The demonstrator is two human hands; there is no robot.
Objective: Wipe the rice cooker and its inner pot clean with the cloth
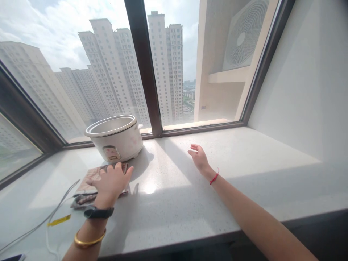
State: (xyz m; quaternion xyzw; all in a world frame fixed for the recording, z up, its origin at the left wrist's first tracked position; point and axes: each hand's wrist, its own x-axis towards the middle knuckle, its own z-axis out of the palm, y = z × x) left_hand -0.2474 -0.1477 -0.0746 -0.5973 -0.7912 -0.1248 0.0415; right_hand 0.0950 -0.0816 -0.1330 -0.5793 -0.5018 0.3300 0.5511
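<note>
My left hand [111, 181] lies flat with fingers spread on a patterned packet [89, 179] on the white windowsill counter [190, 203]. The wrist wears a black watch and a gold bangle. Just beyond the packet stands a white rice cooker [115, 137] with no lid, close to the window. My right hand [199, 157] hovers over the bare counter to the right of the cooker, fingers loosely apart and holding nothing. A red string circles that wrist.
A white cable [51, 217] with a yellow tag runs across the counter at the lower left. A dark window frame post [145, 69] stands behind the cooker. A white wall [304, 90] closes off the right side. The counter's dark front edge is near me.
</note>
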